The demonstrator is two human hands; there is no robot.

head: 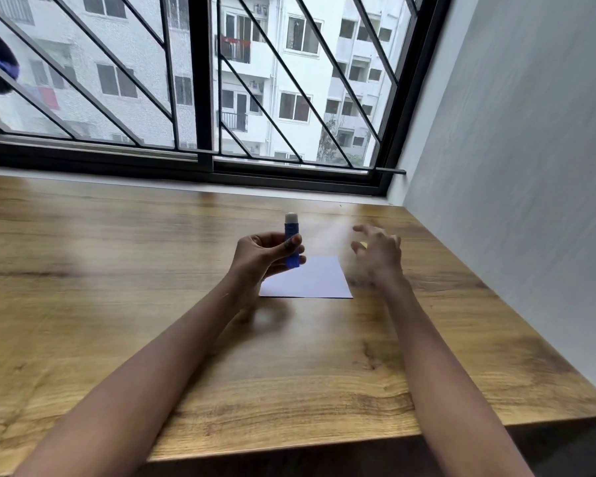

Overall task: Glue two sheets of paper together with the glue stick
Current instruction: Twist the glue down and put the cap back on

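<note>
left hand (pixel 260 258) grips glue stick (pixel 291 232) upright | right hand (pixel 381 254) blurred, cannot tell its grip | paper (pixel 319 280) partly hidden behind left hand

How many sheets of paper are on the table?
1. The white sheet lies flat on the wooden table, near its middle; a second may be hidden beneath it.

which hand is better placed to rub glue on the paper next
Left. The left hand grips the glue stick upright over the paper's left edge. The right hand is blurred, beside its right edge, probably better for steadying it.
</note>
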